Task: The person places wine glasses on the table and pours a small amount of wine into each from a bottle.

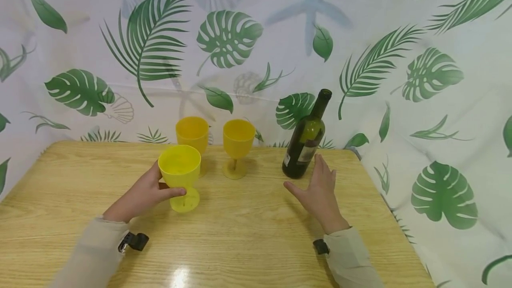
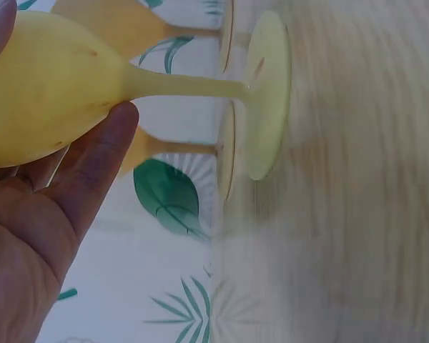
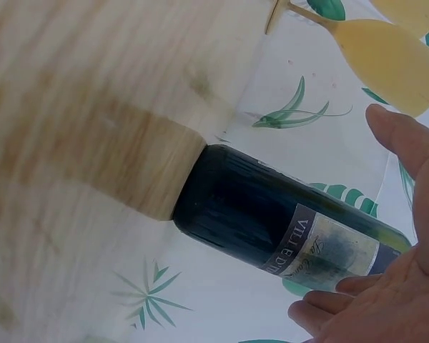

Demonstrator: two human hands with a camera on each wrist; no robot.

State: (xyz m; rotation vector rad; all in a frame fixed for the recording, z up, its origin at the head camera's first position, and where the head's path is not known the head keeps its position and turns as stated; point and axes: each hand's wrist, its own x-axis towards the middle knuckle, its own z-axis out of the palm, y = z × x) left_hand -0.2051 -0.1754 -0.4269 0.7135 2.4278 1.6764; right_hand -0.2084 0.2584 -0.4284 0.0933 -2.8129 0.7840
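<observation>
In the head view my left hand (image 1: 146, 192) grips a bright yellow goblet (image 1: 180, 166) around its bowl, thumb across the front. The left wrist view shows that goblet's stem and round foot (image 2: 268, 96), with the foot close over the table. To the right, a dark green wine bottle (image 1: 304, 146) with a pale label stands on the table. My right hand (image 1: 320, 192) is just in front of it, thumb spread wide from the straight fingers. Seen from the right wrist, the label (image 3: 329, 246) lies between thumb and fingers, partly behind the fingertips.
Two more yellow goblets stand toward the back of the wooden table (image 1: 240, 243): one goblet (image 1: 192, 130) partly behind the held one, another goblet (image 1: 238, 139) to its right. A leaf-patterned cloth (image 1: 248, 79) hangs right behind the table's back edge.
</observation>
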